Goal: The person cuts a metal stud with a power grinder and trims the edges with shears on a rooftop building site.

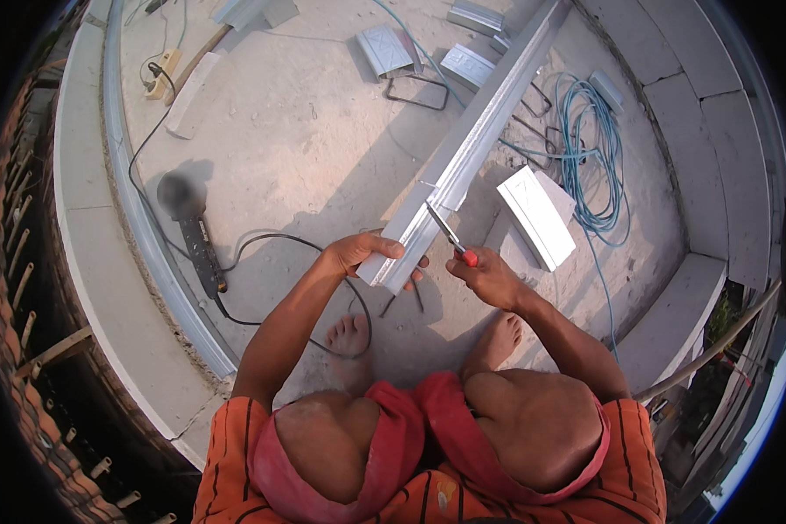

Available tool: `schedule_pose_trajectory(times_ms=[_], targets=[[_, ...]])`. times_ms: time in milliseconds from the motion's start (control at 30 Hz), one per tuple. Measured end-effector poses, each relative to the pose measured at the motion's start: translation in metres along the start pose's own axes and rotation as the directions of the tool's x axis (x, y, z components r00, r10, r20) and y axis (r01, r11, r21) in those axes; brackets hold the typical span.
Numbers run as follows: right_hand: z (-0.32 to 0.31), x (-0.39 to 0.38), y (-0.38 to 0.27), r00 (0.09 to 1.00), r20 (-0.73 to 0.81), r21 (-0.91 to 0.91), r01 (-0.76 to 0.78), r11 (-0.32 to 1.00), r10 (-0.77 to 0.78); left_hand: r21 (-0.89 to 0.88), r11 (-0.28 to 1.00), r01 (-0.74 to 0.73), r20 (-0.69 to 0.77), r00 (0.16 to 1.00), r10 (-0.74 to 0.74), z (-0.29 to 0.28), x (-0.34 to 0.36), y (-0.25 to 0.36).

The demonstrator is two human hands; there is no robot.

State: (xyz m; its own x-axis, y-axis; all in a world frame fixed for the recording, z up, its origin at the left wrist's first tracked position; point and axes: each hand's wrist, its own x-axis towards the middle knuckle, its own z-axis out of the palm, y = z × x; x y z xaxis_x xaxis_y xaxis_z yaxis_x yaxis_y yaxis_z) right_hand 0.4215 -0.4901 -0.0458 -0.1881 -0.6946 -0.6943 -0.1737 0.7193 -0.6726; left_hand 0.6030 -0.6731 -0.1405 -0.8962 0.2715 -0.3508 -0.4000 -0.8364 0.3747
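Observation:
A long silver metal profile (476, 140) runs diagonally from the centre to the upper right. My left hand (367, 258) is closed round its near end, thumb on top and fingertips underneath. My right hand (480, 278) grips a red-handled tool (469, 257), whose long, narrow metal blade points up-left onto the profile, by a small bent flap in the metal. Short white metal pieces (533, 218) lie just right of the profile. My bare feet show below my hands, between my bent knees.
An angle grinder (196, 244) with a black cord lies left. A blue hose coil (589, 148) lies right. Cut metal pieces (384, 48), bent rods and a power strip (164, 74) lie farther back. Pale block walls (707, 157) border both sides, with roof tiles (39, 428) beyond the left one.

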Motion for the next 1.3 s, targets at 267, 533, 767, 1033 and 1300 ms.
schedule_pose_trajectory(times_ms=[267,533,767,1033,1300], targets=[[0.01,-0.008,0.006,1.0,-0.022,0.062,-0.018,0.998,0.02,0.183,0.981,0.057,-0.127,0.991,-0.034,0.017,0.001,0.007],[0.026,-0.011,0.023,0.996,-0.052,0.255,-0.063,0.965,0.079,0.238,0.968,0.076,-0.102,0.993,-0.053,0.031,0.006,0.005],[0.03,-0.011,0.006,0.998,-0.064,0.327,0.048,0.944,-0.029,-0.111,0.987,-0.116,0.002,0.993,0.117,0.033,0.01,-0.008],[0.025,-0.011,0.018,0.964,-0.264,-0.192,-0.064,0.979,0.011,0.162,0.986,-0.048,-0.208,0.975,0.081,0.023,0.012,-0.009],[0.024,-0.027,0.049,0.89,-0.456,-0.406,-0.197,0.892,-0.011,0.713,0.696,0.083,-0.422,0.844,0.332,0.049,0.028,-0.004]])
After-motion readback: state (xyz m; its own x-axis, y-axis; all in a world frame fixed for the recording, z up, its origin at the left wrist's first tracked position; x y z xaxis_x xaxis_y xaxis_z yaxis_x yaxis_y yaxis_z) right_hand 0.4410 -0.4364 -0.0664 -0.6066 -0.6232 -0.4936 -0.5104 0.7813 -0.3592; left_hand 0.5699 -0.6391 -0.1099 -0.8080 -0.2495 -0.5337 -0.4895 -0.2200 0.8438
